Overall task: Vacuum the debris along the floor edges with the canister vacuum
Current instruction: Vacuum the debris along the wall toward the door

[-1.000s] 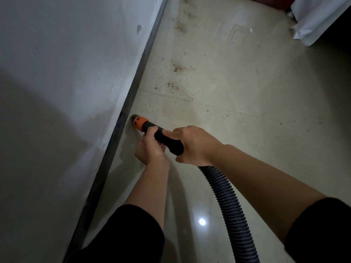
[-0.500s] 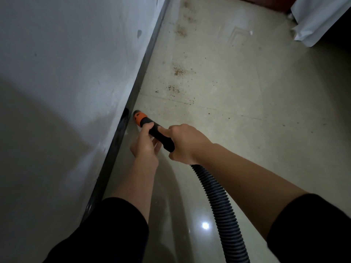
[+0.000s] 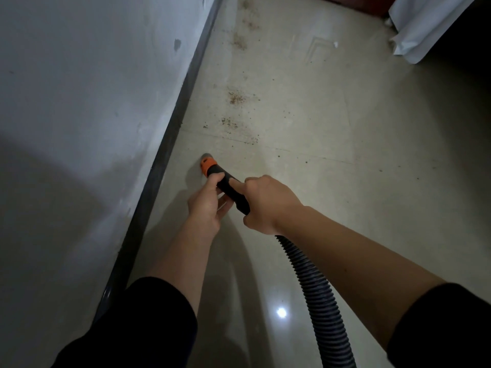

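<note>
Orange-tipped nozzle (image 3: 206, 166) farther from baseboard (image 3: 160, 160)

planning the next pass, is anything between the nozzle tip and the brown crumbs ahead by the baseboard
Nothing visible: only bare floor lies between the nozzle and the nearest crumbs ahead of it.

A pale grey wall (image 3: 79, 102) fills the left of the frame, with a dark baseboard (image 3: 170, 144) running diagonally along its foot. The glossy beige tiled floor (image 3: 345, 195) mirrors a bright spot of light (image 3: 281, 312) at lower centre. White cloth (image 3: 425, 25) hangs at upper right, beside something dark red (image 3: 358, 6).
</note>
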### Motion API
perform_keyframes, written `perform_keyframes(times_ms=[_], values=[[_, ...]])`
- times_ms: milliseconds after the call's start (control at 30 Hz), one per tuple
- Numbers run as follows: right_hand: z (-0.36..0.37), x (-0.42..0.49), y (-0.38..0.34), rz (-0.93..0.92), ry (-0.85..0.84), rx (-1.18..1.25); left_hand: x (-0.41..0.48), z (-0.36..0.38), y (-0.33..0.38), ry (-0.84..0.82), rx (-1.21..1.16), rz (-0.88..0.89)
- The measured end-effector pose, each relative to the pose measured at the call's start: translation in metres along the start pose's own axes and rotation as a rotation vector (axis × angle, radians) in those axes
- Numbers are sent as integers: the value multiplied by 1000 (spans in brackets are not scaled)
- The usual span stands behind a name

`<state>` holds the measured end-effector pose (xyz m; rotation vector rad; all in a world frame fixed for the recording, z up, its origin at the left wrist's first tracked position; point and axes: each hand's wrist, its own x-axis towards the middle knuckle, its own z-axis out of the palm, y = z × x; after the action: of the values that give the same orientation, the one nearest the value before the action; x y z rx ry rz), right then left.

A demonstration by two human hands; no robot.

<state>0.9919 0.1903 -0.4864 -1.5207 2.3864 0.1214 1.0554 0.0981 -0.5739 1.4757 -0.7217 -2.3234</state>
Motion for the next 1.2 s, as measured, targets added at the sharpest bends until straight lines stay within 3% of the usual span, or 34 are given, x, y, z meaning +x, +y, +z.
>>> perform_keyframes(times_ms=[1200], values=[[10,-73,82,249,20,-7,-31,92,-64,-221,234,-117]])
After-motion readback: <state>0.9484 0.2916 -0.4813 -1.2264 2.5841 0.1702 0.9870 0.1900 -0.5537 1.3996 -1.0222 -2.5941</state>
